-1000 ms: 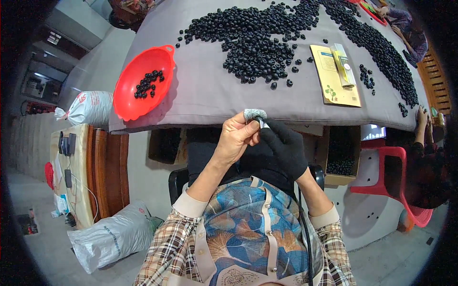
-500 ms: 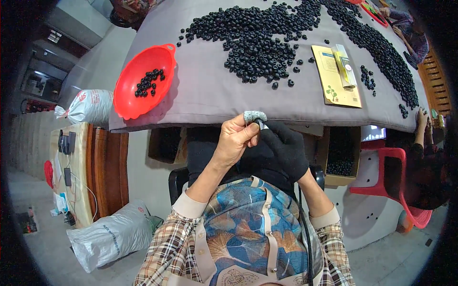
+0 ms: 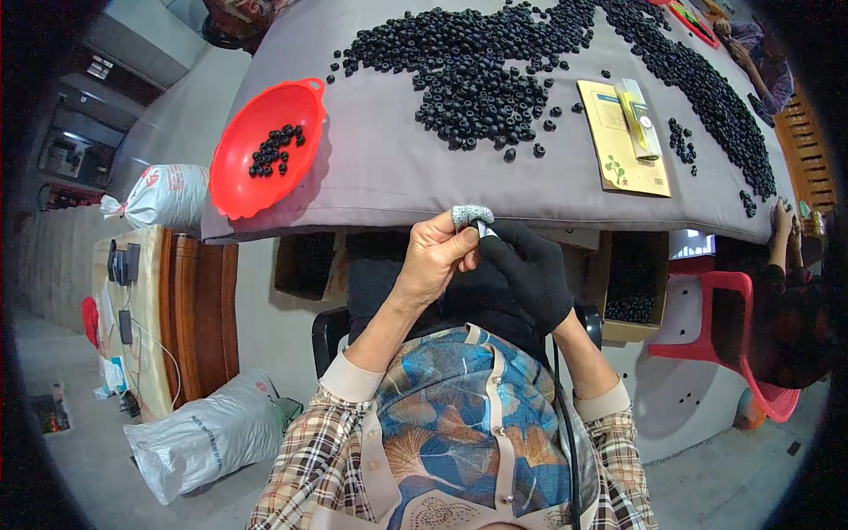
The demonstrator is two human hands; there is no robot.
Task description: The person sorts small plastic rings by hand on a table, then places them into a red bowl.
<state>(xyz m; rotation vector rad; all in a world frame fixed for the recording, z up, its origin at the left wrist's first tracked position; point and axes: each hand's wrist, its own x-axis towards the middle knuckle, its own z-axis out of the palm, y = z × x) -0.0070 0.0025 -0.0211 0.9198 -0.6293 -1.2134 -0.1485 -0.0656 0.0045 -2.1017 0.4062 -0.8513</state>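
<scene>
- A red bowl (image 3: 265, 146) with a few black rings sits at the table's (image 3: 389, 168) near left corner.
- My bare left hand (image 3: 433, 261), fingers closed, pinches a small grey-capped piece (image 3: 472, 216) just below the table's near edge.
- My black-gloved right hand (image 3: 530, 274) closes on the same piece, touching my left.
- A yellow card (image 3: 623, 141) lies near the right side.

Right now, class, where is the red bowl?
In the head view the red bowl sits on the grey table to the person's left, near its front edge, left of the big spread of small black rings, holding a few rings itself.
</scene>
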